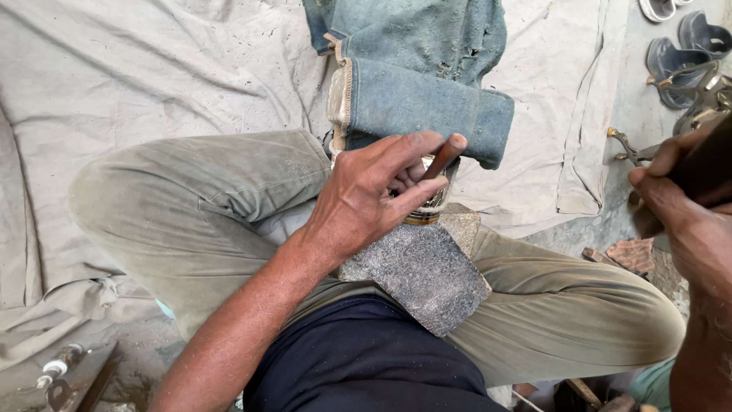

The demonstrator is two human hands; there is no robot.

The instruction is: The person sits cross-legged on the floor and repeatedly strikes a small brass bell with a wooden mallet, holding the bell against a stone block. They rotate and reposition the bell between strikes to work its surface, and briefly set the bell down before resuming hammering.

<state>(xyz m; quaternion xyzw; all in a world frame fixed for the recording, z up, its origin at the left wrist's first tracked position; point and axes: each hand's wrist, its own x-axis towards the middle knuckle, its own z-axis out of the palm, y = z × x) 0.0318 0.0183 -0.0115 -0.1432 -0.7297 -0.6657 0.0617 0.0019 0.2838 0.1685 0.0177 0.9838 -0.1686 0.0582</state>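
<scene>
So the person is sitting cross-legged on a pale cloth sheet (152,69), with a rough grey stone block (423,275) wedged on their lap between the knees. The left hand (374,191) is right above the far end of that block, fingers curled in, pinching a thin brown rod (444,156) between thumb and index so it stands tilted over a small banded ring-like piece (427,210) sitting on the block's top edge. That little piece is mostly hidden under the fingers, so I can't make out much beyond a dark-and-metal rim. The right hand (675,198) is raised off to the right, well apart from the left, closed in a fist around a dark handle (709,168); what's on the end of it runs out of frame. Just beyond the left hand lies a folded blue denim cloth (423,99). Past the right hand there are metal pliers (629,149) and some dark sandals (682,53) on the ground.
</scene>
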